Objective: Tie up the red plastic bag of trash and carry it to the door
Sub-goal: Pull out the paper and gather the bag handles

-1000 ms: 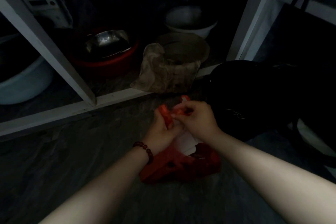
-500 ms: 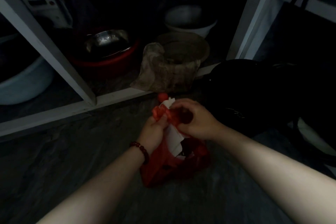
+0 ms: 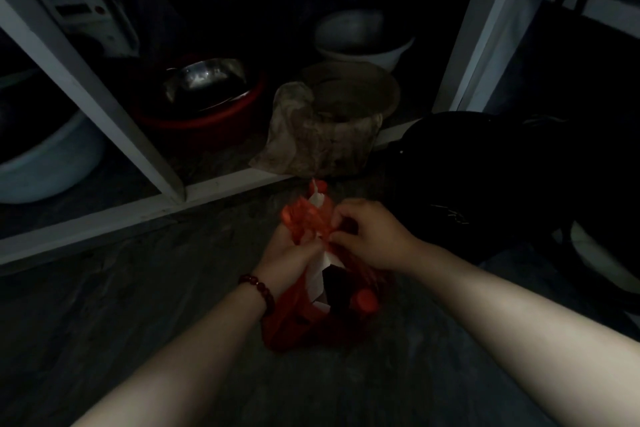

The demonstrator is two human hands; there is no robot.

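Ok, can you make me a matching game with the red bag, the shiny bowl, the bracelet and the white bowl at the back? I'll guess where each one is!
Things:
1 red bag
2 shiny bowl
3 bracelet
4 white bowl

Places:
A inside the red basin
B on the left wrist
C behind the brown pot
D gripped by the left hand and right hand

Pairs: 1-D, 2-A, 3-B, 4-C

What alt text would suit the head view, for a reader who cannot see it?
In dim light, the left hand and the right hand grip the bunched handles of a red plastic bag standing on a dark floor, white paper showing at its mouth. Behind, a white-framed cabinet holds a metal bowl in a red basin.
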